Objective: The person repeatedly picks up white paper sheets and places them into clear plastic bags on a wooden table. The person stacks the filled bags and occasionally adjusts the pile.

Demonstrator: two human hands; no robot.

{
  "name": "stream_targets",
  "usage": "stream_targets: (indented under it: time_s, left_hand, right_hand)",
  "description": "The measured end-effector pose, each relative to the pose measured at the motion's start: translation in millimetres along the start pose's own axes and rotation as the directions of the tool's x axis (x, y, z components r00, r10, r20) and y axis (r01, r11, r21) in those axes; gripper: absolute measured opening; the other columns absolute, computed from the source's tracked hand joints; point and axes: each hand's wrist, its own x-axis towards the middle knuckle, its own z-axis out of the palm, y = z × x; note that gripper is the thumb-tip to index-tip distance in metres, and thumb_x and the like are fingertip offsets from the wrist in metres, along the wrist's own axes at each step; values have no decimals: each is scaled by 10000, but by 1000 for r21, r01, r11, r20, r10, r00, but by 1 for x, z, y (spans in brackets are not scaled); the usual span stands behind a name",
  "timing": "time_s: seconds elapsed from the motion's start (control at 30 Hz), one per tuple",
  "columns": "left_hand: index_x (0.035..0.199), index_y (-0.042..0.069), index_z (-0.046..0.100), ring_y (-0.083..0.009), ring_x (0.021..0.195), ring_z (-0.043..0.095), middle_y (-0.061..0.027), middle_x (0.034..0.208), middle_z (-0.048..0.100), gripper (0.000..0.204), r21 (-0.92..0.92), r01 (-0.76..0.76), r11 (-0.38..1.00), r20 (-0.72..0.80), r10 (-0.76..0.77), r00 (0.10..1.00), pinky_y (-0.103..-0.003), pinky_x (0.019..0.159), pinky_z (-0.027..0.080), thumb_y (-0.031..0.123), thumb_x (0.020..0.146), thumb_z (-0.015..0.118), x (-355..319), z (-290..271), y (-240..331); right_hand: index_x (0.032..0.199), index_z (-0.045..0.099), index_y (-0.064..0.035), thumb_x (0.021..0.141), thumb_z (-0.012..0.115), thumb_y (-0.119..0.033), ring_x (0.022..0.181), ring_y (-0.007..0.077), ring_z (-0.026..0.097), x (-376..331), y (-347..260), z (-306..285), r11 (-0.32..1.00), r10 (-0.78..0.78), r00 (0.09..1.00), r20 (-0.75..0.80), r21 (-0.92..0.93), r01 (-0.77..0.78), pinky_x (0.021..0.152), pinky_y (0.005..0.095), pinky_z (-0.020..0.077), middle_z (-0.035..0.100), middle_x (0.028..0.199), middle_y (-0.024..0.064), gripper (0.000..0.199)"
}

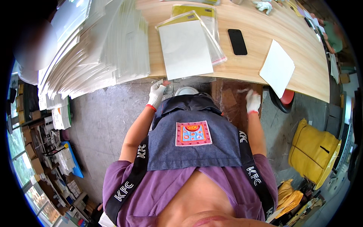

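My left hand [157,94], in a white glove with a red cuff and bare fingertips, is held just off the table edge, near the lower left corner of a white sheet [185,49]. Its fingers are pinched; what they hold, if anything, I cannot make out. My right hand [253,100], gloved the same way, is lower and to the right, off the table. From its closed fingers sticks out a thin whitish strip [242,90]. Under the white sheet lie clear plastic sleeves [217,55] with olive-yellow sheets [207,13], slightly fanned.
A tall, leaning stack of clear plastic sleeves [113,49] fills the table's left side. A black phone [237,42] and a pile of white sheets [278,68] lie to the right. Another glove [263,6] is at the far edge. A yellow bag [314,153] stands on the right.
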Motion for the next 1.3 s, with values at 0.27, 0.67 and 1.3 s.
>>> stream_targets:
  time_s: [0.27,0.67,1.3]
  left_hand:
    - [974,148,622,-296,832,600,-75,1133,557,276,856,-517,9,343,739,580,-374,634,508,87,707,657,-2,-7,1]
    - [970,53,562,-174,743,563,-43,937,582,177,458,-176,872,-215,300,929,-298,672,489,86,811,631,7,17,4]
    - [1193,57,450,-228,1014,548,-82,1113,539,391,-391,-102,915,88,147,985,-439,785,503,35,823,572,-21,12,125]
  right_hand:
    - [847,548,-75,794,583,-298,697,359,594,-16,-60,-99,652,-310,951,10,730,205,606,464,453,607,742,168,231]
    - [862,605,-100,758,577,-329,858,292,579,61,-152,-142,697,-241,920,-310,605,386,736,407,452,610,867,90,253]
    - [1015,583,-66,868,540,-344,435,115,444,75,-135,-188,-173,-294,897,331,904,-391,400,271,352,459,540,2,317]
